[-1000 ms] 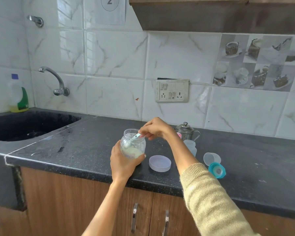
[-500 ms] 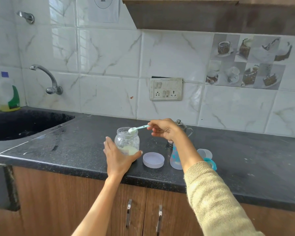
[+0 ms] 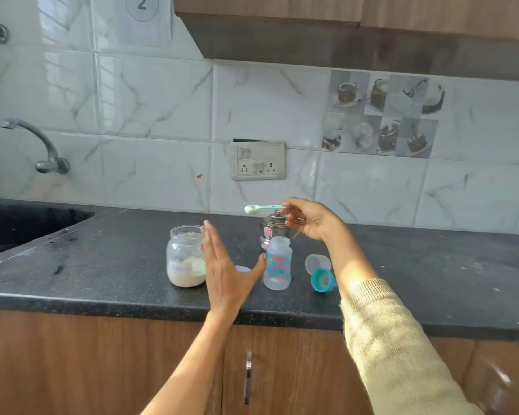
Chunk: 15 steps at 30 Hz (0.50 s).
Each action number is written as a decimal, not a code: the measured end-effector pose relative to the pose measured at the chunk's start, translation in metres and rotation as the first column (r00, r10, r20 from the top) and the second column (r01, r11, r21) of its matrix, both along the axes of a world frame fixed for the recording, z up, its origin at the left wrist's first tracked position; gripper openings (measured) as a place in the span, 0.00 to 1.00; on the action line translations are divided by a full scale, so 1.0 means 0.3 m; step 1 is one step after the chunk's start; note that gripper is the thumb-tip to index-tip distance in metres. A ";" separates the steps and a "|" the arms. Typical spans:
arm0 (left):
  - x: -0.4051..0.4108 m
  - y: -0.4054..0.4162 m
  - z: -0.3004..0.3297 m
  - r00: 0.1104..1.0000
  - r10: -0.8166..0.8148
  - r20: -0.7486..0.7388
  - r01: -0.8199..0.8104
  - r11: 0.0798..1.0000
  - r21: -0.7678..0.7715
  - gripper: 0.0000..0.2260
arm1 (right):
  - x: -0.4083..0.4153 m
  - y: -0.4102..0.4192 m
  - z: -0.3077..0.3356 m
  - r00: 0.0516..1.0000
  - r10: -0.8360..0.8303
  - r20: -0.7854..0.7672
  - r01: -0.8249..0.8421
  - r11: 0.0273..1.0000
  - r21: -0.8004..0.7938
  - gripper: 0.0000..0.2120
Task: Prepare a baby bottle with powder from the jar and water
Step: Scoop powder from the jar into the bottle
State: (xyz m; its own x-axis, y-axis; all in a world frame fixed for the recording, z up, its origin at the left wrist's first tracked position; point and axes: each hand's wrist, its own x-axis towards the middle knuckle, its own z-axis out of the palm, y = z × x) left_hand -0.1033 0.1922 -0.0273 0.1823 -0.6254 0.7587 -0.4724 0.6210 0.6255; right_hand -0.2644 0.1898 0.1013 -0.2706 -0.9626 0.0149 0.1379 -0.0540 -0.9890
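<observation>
Right hand point(image 3: 310, 218) pinching spoon point(image 3: 261, 208) of powder above bottle point(image 3: 277, 262). Left hand point(image 3: 224, 269) flat, fingers straight, between bottle and jar point(image 3: 185, 260).

Speckled dark stone worktop point(image 3: 126, 265), faintly glossy; clear glass jar point(image 3: 185, 256); translucent plastic bottle point(image 3: 277, 263); shiny steel pot point(image 3: 273, 227); glossy marble-look tiles point(image 3: 156, 100); wood-grain cabinets point(image 3: 87, 360).

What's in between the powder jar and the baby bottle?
In the head view, the open left hand is between the jar and the bottle, with a pale lid peeking out behind it.
</observation>
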 end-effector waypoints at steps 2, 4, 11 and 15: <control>-0.074 0.026 0.019 0.993 -0.112 0.044 0.109 0.992 0.059 0.52 | -0.049 0.032 -0.009 0.999 -0.040 -0.009 0.040 0.999 0.013 0.06; -0.138 0.045 0.029 0.977 -0.210 0.038 0.201 0.965 0.171 0.53 | -0.094 0.060 -0.026 0.997 -0.075 -0.012 0.075 0.997 0.027 0.06; -0.235 0.045 0.015 0.971 -0.240 -0.021 0.224 0.866 0.448 0.48 | -0.179 0.116 -0.088 0.990 -0.135 -0.028 0.137 0.988 0.077 0.05; -0.233 0.042 -0.001 0.969 -0.229 -0.094 0.247 0.885 0.396 0.31 | -0.186 0.120 -0.104 0.991 -0.125 -0.038 0.128 0.987 0.099 0.05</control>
